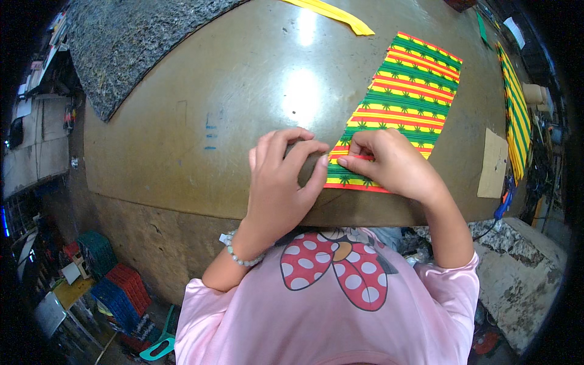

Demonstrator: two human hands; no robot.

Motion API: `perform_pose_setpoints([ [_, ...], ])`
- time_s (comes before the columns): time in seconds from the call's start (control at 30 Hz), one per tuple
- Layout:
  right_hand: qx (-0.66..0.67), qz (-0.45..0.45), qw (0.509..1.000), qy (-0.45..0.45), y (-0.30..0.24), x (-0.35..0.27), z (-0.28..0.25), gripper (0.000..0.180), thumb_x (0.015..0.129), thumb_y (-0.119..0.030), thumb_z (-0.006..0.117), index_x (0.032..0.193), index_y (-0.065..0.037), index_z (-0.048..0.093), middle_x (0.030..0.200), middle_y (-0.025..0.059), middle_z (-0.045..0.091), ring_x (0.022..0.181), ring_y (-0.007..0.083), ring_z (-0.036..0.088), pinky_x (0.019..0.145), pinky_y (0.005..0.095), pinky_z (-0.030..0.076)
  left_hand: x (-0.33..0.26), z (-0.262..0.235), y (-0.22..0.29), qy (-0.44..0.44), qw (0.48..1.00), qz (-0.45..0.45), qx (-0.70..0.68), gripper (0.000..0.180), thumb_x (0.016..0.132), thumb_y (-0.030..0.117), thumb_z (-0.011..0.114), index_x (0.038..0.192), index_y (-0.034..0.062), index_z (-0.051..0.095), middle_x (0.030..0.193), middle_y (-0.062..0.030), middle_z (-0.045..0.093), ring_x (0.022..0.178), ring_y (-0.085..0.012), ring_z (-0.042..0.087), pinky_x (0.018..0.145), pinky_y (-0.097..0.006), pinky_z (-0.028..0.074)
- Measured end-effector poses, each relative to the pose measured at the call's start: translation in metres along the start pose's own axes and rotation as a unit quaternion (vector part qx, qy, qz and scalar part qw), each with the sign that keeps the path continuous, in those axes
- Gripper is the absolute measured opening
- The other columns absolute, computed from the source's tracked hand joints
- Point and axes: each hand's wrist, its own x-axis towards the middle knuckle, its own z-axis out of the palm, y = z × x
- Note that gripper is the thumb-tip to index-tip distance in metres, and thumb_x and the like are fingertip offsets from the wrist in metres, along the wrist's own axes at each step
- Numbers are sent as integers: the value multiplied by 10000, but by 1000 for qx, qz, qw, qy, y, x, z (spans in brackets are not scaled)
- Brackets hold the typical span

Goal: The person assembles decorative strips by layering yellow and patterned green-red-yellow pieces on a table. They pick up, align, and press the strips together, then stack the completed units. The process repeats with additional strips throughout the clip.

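Observation:
A cloth piece (413, 91) with red, yellow and green stripes and dark leaf shapes lies slantwise on the brown table (182, 152), its near end by the table's front edge. At its near left edge, the thumb and index finger of my left hand (277, 176) close on the cloth's border, with the other fingers curled above. My right hand (392, 161) rests on the cloth just to the right, thumb and index finger pinching a small red fold of it. The two pinches are close together. What lies under my right palm is hidden.
A dark grey mottled sheet (146, 48) covers the far left corner. Beyond lies a yellow strip (334, 13). To the right are a tan card (493, 164), more striped cloth (516, 115) and a blue-handled tool (504, 204). Coloured stacks (125, 289) stand below left.

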Motion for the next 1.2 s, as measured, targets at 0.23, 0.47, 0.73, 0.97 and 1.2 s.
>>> perform_pose_setpoints([
  [0.23,10,-13,1000,-2,3,1,0,301,892,-237,734,772,12,615,653,167,598,587,264,575,577,385,436,4,7,5,-35,998,-29,48,224,843,210,746,1056,155,702,1190,-29,579,1173,-269,465,1007,-437,327],
  [0.47,17,-31,999,9,7,1,2,315,890,-260,739,771,1,610,649,157,587,584,264,566,572,386,430,2,6,1,-39,999,-26,21,224,846,178,728,1067,176,701,1199,-24,567,1172,-281,454,983,-437,325],
  [0.73,29,-48,998,-9,11,2,0,308,878,-258,749,764,-8,608,649,134,579,572,244,538,558,374,412,1,5,0,-57,996,13,61,220,871,152,676,1074,217,728,1235,-16,543,1177,-297,438,967,-447,325],
  [0.97,51,-60,993,-87,6,-19,-19,215,874,-212,750,847,-6,696,726,122,652,623,220,602,596,347,458,1,5,1,-53,997,5,57,238,856,174,700,1082,233,747,1237,-6,558,1176,-281,436,987,-450,324],
  [1.2,122,-89,988,-37,2,-31,-22,213,891,-196,729,898,14,698,744,106,679,685,209,658,644,327,504,2,3,1,-55,997,7,52,272,836,170,727,1101,229,749,1237,0,571,1183,-272,441,992,-437,334],
])
